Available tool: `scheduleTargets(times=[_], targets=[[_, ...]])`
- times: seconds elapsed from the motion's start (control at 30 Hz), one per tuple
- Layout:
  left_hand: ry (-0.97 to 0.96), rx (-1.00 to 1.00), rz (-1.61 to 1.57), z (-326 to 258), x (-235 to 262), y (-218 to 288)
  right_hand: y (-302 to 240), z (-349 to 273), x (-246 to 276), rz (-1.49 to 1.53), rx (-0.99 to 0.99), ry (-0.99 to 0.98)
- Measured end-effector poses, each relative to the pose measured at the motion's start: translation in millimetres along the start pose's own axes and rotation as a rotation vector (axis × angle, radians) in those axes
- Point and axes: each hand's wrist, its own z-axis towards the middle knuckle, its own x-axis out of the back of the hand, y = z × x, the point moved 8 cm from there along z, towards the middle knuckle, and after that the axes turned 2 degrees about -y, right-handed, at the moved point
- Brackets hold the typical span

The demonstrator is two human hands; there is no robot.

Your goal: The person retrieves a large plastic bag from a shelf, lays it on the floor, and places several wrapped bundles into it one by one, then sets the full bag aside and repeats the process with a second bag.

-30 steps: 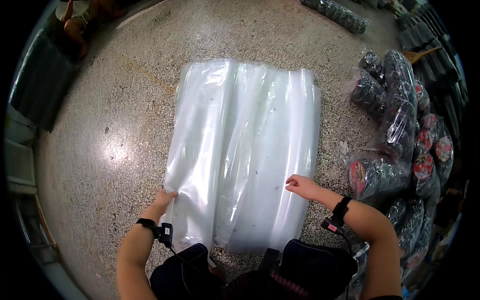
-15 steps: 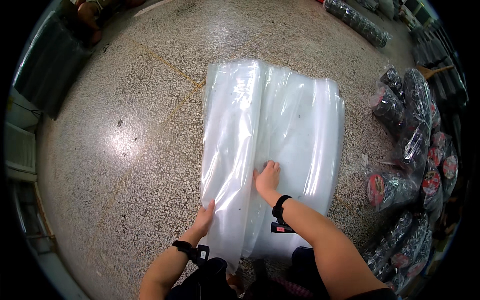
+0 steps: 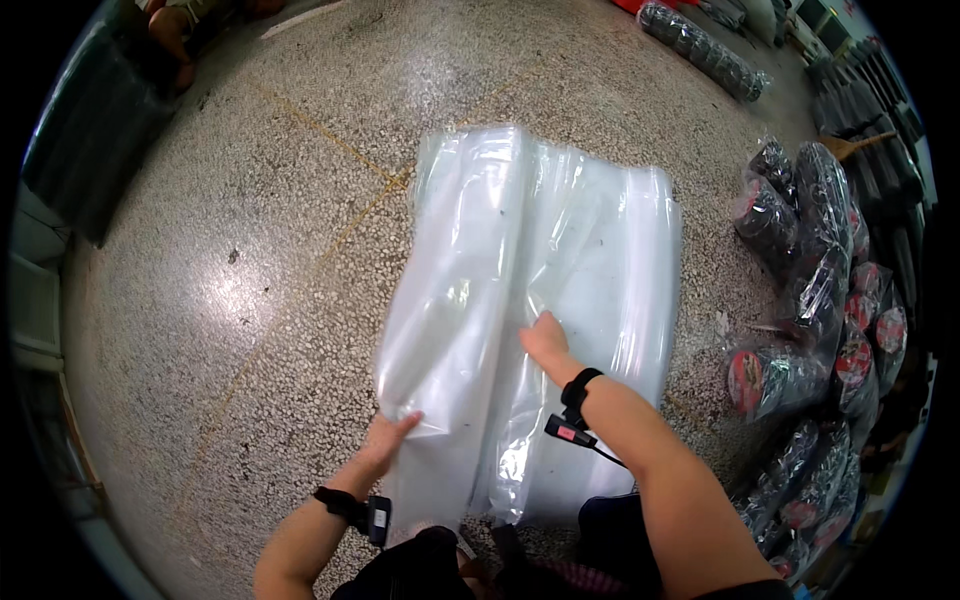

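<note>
A large stack of clear plastic sheeting (image 3: pixel 620 280), folded lengthwise, lies on the speckled floor in front of me. Its left part forms a raised, shiny fold with a crease down the middle. My left hand (image 3: pixel 388 440) grips the lower left edge, thumb on top and the other fingers hidden beneath the plastic. Near the middle, my right hand (image 3: pixel 545 338) is closed on the sheeting just right of the crease, pulling up a small ridge. Each wrist wears a black strap with a small box.
Plastic-wrapped dark rolls (image 3: pixel 820 260), several with red labels, are piled on the right. Another wrapped roll (image 3: pixel 705 50) lies at the far right. Dark stacked panels (image 3: pixel 95 130) stand at the left edge. Part of another person (image 3: pixel 170 35) shows at the far left.
My left hand has moved left and slightly down, drawing the sheeting's left edge outward. My right hand has shifted slightly right and up, and its fingers have closed. The crease has straightened.
</note>
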Motion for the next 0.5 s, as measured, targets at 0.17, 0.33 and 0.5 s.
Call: scheduleTargets(times=[0.17,0.33,0.5], targets=[[0.279,-0.317,0.474,9,98,144,55,-4,130,0.678,-0.073,-0.002],[0.691,-0.559,1.044,38,121,289,185,-66,236,1.047,-0.081,0.013],[1.112,-0.826,1.697,31,48,396,353,-155,209,1.141,-0.251,0.222]])
